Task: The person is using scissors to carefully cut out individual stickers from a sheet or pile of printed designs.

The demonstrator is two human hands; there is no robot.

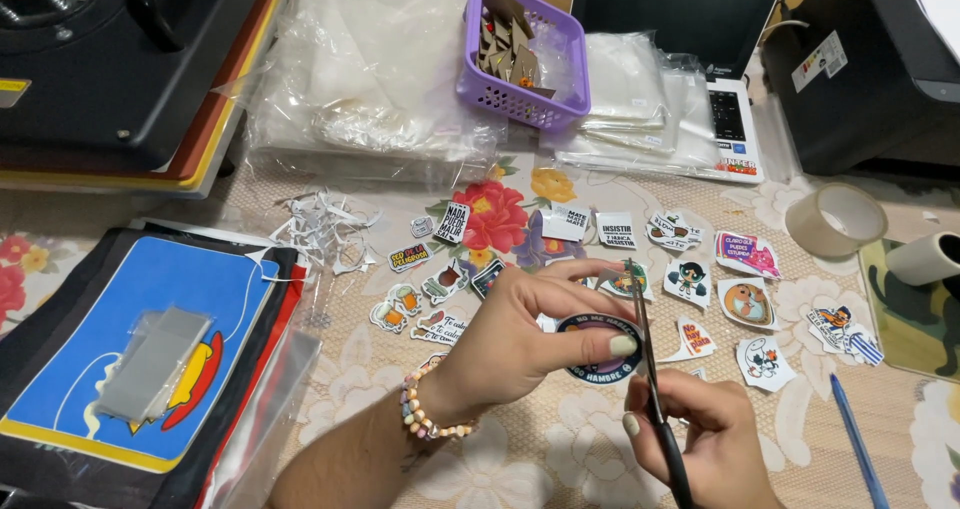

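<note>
My left hand (520,334) pinches a round dark sticker (590,354) with a light rim, held just above the table. My right hand (700,434) grips a pair of scissors (645,354), blades pointing up along the sticker's right edge. A beaded bracelet (425,417) circles my left wrist. Several cut-out stickers (690,279) lie spread on the floral tablecloth (540,459) behind both hands.
A purple basket (520,54) of cardboard pieces stands at the back, beside stacks of clear bags (370,79). A tape roll (835,219) and blue pen (855,439) lie right. Paper trimmings (325,229), a blue printed sheet (130,349) and a black press (110,59) sit left.
</note>
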